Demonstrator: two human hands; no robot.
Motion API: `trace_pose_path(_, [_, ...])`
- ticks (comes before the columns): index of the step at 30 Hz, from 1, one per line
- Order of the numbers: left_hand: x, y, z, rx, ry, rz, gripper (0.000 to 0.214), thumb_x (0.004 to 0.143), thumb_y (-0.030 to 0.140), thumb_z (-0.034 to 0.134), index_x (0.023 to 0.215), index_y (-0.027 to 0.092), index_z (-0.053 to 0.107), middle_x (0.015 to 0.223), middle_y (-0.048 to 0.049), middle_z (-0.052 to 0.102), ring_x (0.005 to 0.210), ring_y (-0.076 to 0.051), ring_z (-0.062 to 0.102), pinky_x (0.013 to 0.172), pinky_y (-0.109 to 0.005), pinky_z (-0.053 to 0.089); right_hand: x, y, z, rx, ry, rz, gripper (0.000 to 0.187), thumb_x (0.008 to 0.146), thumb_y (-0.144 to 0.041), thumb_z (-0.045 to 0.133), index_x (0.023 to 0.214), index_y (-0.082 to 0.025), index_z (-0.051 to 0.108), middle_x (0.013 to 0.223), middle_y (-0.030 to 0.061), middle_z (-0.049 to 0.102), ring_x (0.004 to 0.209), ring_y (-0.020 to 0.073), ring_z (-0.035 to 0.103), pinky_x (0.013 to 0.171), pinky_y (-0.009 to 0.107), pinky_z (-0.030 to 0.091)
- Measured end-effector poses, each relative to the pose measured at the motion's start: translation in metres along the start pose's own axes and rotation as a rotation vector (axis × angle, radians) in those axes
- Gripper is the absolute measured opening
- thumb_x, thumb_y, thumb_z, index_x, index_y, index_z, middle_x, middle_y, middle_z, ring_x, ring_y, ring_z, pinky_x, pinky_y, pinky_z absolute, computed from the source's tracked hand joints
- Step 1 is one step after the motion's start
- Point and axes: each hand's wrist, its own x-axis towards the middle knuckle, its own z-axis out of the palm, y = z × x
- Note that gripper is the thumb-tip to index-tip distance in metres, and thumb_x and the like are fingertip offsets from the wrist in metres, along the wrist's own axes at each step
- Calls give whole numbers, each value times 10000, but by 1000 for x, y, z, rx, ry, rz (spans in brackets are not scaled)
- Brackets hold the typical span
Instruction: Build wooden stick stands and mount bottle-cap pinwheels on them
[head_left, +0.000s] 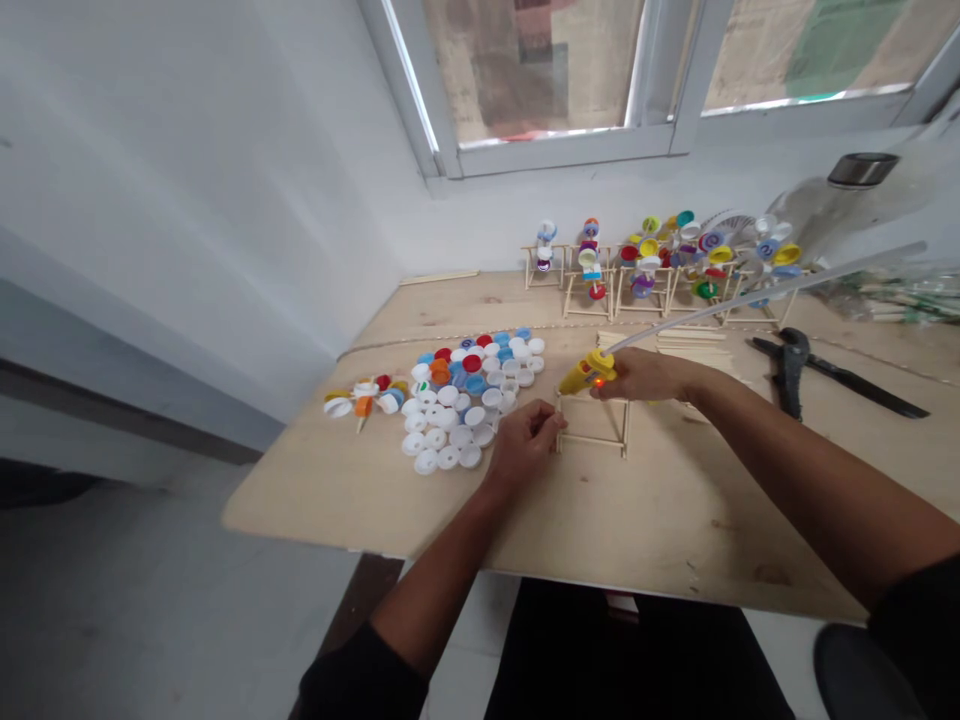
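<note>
My right hand (637,375) is wrapped round a yellow hot glue gun (586,372), whose small orange light glows. A long, clear glue stick (750,297) juts from the back of the gun toward the upper right. The nozzle points down and left at the corner of a small wooden stick frame (592,441) on the table. My left hand (525,437) pinches the frame's left side with thumb and fingers, just below the nozzle. Left of that hand spreads a group of bottle caps (448,396), mostly white, with some blue, red and orange.
Several stick stands with colourful cap wheels (649,250) line the wall side. A cap wheel (364,404) lies at left. Loose sticks (694,343) lie behind my right hand; black-handled pliers (791,370) and a knife (870,388) are at right. A bottle (862,170) stands behind.
</note>
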Motion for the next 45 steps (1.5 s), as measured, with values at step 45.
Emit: trace_pose_path(45, [1, -6, 1, -2, -1, 33, 165, 788, 297, 542, 730, 158, 611, 614, 5, 619, 499, -94, 531, 478, -195, 398, -44, -16, -16, 14, 249, 35, 320, 791, -413, 539, 973, -193, 684, 770, 29, 662, 677, 177, 575, 598, 269, 427])
